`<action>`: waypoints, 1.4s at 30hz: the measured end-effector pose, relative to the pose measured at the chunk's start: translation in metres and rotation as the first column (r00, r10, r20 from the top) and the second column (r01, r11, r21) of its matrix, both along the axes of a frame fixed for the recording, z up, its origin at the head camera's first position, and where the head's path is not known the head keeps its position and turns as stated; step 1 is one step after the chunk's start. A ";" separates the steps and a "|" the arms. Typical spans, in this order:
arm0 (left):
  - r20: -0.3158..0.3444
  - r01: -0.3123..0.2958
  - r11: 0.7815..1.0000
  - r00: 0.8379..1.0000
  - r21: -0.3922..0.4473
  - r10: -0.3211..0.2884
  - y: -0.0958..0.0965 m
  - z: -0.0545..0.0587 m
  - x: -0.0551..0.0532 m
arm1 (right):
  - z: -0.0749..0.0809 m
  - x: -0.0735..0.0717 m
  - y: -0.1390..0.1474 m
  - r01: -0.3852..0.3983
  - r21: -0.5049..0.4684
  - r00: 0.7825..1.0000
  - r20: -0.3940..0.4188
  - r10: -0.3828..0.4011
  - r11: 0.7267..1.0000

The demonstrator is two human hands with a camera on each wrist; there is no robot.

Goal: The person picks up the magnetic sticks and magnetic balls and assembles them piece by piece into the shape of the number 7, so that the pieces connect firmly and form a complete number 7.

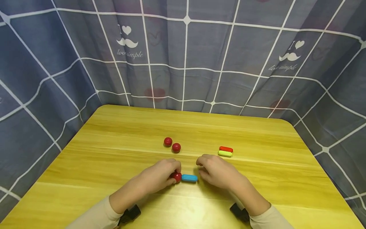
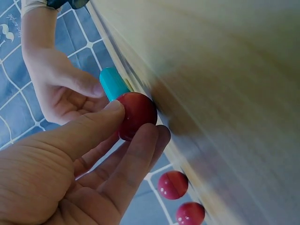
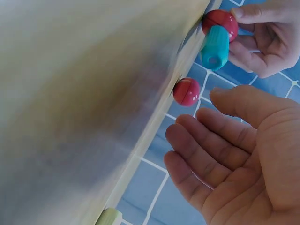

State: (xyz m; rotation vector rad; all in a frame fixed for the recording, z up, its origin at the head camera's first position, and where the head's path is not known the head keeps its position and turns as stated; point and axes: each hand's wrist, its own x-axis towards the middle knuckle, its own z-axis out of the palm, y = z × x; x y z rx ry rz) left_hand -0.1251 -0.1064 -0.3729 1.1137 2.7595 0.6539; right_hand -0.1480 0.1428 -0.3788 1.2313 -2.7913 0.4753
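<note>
Wears pale sleeves [image 1: 94, 214] nearest the head camera, at the bottom edge, with a black device [image 1: 130, 214] at each wrist. Pinches a red ball [image 1: 178, 177] in the left hand [image 1: 158, 176], between thumb and fingers, over the front half of the table [image 1: 206, 127]. Has a ridged blue piece [image 1: 189, 178] end-on against the ball's right side, between both hands. Poises the right hand [image 1: 218, 171] near the blue piece but apart, with loosely bent fingers, grasping nothing. Shows two loose red balls [image 1: 168, 142] close together farther back, and past the right hand a red bar [image 1: 226, 149] lying alongside a yellow-green bar [image 1: 225, 154]. Has a grey-blue curtain [image 1: 206, 41] with white grid lines behind.

Shows in the left wrist view, closest to the lens, the left hand with thumb and fingertips on opposite sides of the ball. Puts the blue piece at the ball's far side; cannot tell whether joined or merely touching. Includes both loose balls lower down.

Presents in the right wrist view the right hand's unclenched palm, foremost. Shows the blue piece before the pinched ball at upper right, and one loose ball below.
</note>
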 end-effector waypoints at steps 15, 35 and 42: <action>0.021 -0.006 1.000 1.000 0.000 0.006 0.000 0.001 0.000 | -0.001 -0.026 -0.012 0.014 -0.005 1.000 -0.028 -0.014 1.000; 0.032 -0.014 1.000 0.999 -0.024 0.015 0.002 0.001 -0.002 | 0.002 -0.063 -0.048 -0.003 0.079 0.998 -0.059 0.007 0.997; 0.053 -0.025 0.999 0.998 -0.025 0.026 -0.001 0.002 -0.002 | 0.002 -0.073 -0.062 -0.074 0.089 0.996 -0.045 0.079 0.993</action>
